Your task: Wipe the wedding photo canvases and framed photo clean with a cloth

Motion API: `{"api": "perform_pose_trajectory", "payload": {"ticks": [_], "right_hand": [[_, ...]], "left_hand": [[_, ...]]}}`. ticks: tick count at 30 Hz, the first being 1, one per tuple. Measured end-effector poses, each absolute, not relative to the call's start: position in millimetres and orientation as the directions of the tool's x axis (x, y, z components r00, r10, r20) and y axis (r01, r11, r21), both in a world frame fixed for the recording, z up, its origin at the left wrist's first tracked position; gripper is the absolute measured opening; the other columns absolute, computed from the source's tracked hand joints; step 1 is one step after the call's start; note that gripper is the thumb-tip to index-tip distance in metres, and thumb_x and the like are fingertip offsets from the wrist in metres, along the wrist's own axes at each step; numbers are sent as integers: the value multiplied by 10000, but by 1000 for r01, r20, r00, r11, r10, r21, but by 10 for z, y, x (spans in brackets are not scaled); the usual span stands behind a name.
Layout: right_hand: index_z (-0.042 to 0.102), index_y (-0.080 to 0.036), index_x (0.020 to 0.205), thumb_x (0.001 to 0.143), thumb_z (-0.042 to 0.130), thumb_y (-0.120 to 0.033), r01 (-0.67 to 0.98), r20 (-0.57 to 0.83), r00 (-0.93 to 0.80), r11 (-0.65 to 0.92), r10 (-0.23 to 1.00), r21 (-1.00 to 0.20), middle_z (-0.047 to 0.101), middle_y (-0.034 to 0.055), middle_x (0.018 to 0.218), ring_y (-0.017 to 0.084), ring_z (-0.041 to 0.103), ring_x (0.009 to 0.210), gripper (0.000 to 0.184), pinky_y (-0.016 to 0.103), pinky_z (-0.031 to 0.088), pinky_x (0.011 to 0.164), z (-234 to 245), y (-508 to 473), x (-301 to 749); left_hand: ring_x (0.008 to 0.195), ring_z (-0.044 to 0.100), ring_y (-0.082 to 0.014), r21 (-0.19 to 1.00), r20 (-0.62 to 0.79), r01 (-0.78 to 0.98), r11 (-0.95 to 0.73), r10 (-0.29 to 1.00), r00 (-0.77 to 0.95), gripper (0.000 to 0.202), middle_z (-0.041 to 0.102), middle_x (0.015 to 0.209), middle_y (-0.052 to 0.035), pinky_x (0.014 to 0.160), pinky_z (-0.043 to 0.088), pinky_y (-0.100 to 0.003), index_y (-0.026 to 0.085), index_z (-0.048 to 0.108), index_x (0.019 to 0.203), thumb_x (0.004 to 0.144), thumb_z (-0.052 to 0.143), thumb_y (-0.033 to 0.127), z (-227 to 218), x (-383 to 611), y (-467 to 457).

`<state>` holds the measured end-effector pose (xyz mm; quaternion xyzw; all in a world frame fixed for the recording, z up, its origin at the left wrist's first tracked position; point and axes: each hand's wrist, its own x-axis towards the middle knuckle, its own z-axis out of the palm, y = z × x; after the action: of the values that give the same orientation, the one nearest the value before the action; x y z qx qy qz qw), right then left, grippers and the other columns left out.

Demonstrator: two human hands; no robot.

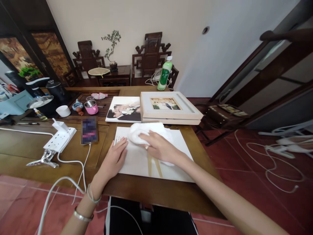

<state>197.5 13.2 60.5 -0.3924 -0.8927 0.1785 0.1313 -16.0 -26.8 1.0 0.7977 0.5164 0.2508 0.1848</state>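
Observation:
A pale flat board (137, 163) with two tan strips on it lies at the near edge of the wooden table. My right hand (156, 146) grips a bunched white cloth (137, 132) and presses it on the board's upper middle. Part of the cloth spreads out behind the hand. Resting flat on the board's left edge is my left hand (117, 156), fingers stretched out and holding nothing. Just beyond the board are a photo panel (124, 109) and, to its right, a stack of white picture frames (190, 112), the top one with a photo.
A green bottle (165, 73) stands behind the frames. On the left are a phone (89, 130) on a cable, a power strip (58, 138), a pink cup (91, 107) and a white cup (63, 111). White cables hang over the near table edge and lie on the right floor.

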Motion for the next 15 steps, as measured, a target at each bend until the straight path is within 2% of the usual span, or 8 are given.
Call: {"api": "perform_pose_trajectory", "payload": {"ticks": [6,10,15], "right_hand": [[586,-206,967,850,394,-169,612,103,-689,652,717,-447,661,63,978,254,580,903,227,326,404,770,673,401,1379],[591,-197,925,841,408,-183,629,80,-669,620,739,-468,670,71,930,244,605,860,201,293,415,700,725,458,1416],[581,-193,938,901,358,-244,685,89,-581,545,809,-483,678,82,943,243,622,868,232,313,446,756,689,455,2037]], "left_hand": [[1278,470,-246,541,270,696,-472,881,387,399,509,1388,-83,1137,229,-524,239,510,1315,951,355,186,94,-148,-271],[1329,413,-245,545,269,699,-463,886,378,403,484,1414,-81,1152,193,-525,230,492,1332,949,370,195,60,-166,-270],[1369,360,-231,569,219,720,-397,917,332,391,464,1432,-79,1159,167,-522,218,492,1326,952,383,252,-23,-190,-273]]}}
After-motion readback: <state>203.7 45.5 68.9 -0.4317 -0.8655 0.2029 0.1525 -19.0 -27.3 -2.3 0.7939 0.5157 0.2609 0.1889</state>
